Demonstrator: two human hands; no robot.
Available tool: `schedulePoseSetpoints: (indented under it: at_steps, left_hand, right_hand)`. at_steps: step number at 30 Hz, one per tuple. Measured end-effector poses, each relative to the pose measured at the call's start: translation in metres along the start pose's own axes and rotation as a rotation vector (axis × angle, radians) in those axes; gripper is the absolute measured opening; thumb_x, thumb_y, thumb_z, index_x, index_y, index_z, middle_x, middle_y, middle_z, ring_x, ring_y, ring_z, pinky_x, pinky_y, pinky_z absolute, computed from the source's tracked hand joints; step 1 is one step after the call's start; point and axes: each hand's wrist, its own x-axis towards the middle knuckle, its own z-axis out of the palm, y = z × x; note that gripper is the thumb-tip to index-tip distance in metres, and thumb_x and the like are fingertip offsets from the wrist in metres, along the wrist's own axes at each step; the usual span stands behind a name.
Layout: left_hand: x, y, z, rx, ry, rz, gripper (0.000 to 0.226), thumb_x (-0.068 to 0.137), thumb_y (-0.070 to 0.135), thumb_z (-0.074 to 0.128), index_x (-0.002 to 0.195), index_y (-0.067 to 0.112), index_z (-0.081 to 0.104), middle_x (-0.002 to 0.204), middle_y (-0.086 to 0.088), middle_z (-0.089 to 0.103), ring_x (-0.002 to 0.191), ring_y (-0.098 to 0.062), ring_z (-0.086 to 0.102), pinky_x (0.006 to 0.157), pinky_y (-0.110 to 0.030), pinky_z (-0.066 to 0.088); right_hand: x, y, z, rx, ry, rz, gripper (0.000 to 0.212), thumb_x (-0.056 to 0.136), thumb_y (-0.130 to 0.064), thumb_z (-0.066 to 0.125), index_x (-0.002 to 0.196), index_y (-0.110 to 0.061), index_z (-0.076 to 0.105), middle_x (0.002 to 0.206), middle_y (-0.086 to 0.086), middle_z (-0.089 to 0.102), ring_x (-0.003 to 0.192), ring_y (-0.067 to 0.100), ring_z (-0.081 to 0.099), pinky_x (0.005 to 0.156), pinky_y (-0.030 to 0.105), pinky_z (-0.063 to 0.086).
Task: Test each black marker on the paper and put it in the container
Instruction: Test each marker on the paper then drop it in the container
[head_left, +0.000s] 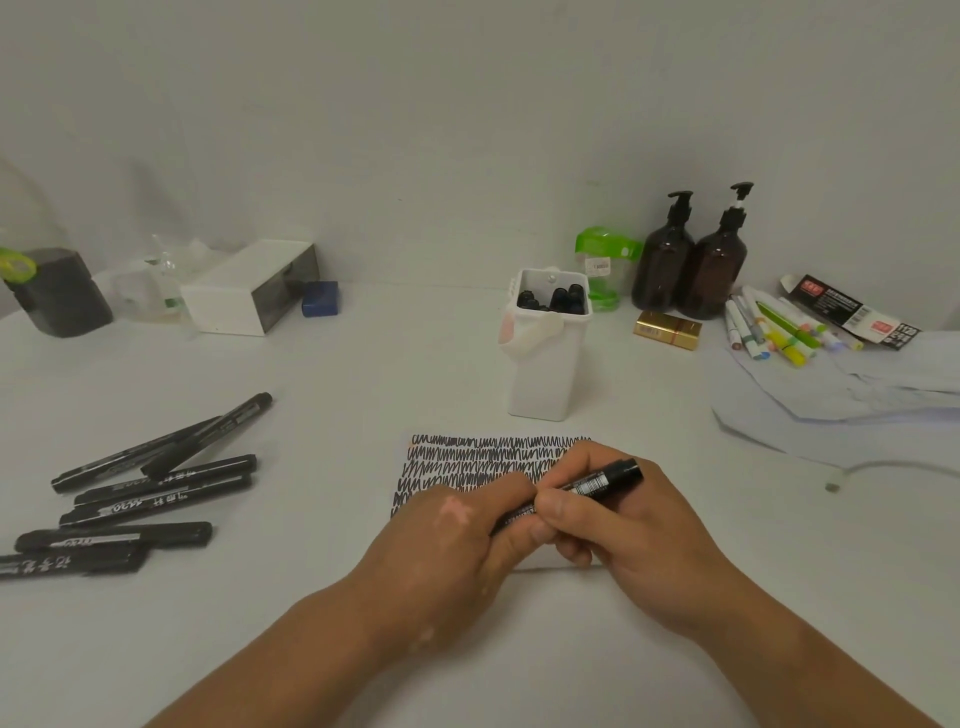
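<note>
Both hands meet over a white paper (483, 457) covered in rows of black scribbles. My right hand (613, 540) grips a black marker (597, 483) that slants up to the right. My left hand (452, 540) closes around the marker's lower end, which is hidden between the fingers. A white container (545, 374) stands behind the paper with several black markers (553, 300) upright inside. Several more black markers (150, 483) lie loose on the table at the left.
Two brown pump bottles (691, 265), a green-lidded jar (605, 265) and a gold box (667, 330) stand at the back right. Coloured highlighters (779, 327) and light cloth (841, 395) lie at the right. A white box (249, 293), a blue block (320, 299) and a dark holder (57, 293) sit at the back left.
</note>
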Motion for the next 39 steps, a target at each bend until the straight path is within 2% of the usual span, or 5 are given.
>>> schedulePoseSetpoints:
  at_steps: [9,14,18,25,39]
  left_hand:
    - [0.004,0.007,0.001,0.029,0.049,0.121,0.011,0.102,0.036,0.049,0.091,0.035,0.049,0.078,0.055,0.045,0.055,0.025,0.041,0.053,0.006,0.023]
    - [0.0,-0.014,0.011,0.085,0.07,-0.065,0.038,0.09,0.064,0.05,0.119,0.04,0.054,0.073,0.028,0.044,0.069,0.007,0.047,0.06,-0.006,0.031]
    - [-0.001,-0.026,0.015,0.23,-0.008,-0.192,0.06,0.081,0.073,0.052,0.131,0.04,0.053,0.103,0.019,0.046,0.095,-0.002,0.049,0.085,-0.016,0.04]
    - [-0.003,-0.035,0.008,0.34,-0.093,-0.326,0.06,0.077,0.078,0.053,0.127,0.045,0.055,0.097,0.013,0.042,0.092,-0.011,0.045,0.093,-0.028,0.041]
    - [-0.005,-0.04,0.003,0.333,-0.092,-0.345,0.06,0.073,0.076,0.061,0.125,0.047,0.057,0.097,0.011,0.045,0.094,-0.01,0.047,0.092,-0.029,0.042]
  right_hand:
    - [0.0,0.004,0.0,-0.033,0.03,-0.039,0.019,0.077,-0.028,0.077,0.082,-0.012,0.068,0.063,0.007,0.061,0.056,0.02,0.05,0.053,0.03,0.043]
    - [0.005,-0.001,-0.018,-0.077,0.29,-0.102,0.019,0.068,-0.032,0.076,0.07,-0.017,0.066,0.054,0.005,0.054,0.049,0.018,0.047,0.048,0.027,0.038]
    - [0.01,0.0,-0.045,0.126,0.477,-0.008,0.006,0.07,-0.019,0.071,0.067,-0.017,0.067,0.052,0.004,0.047,0.048,0.016,0.042,0.047,0.029,0.032]
    - [0.009,0.014,-0.033,0.032,0.295,0.138,0.021,0.075,-0.022,0.067,0.086,-0.01,0.079,0.066,0.016,0.067,0.053,0.022,0.058,0.044,0.029,0.045]
    - [0.008,0.025,-0.019,-0.435,0.253,0.15,0.025,0.068,-0.044,0.073,0.085,-0.026,0.074,0.058,0.008,0.068,0.045,0.017,0.058,0.049,0.023,0.046]
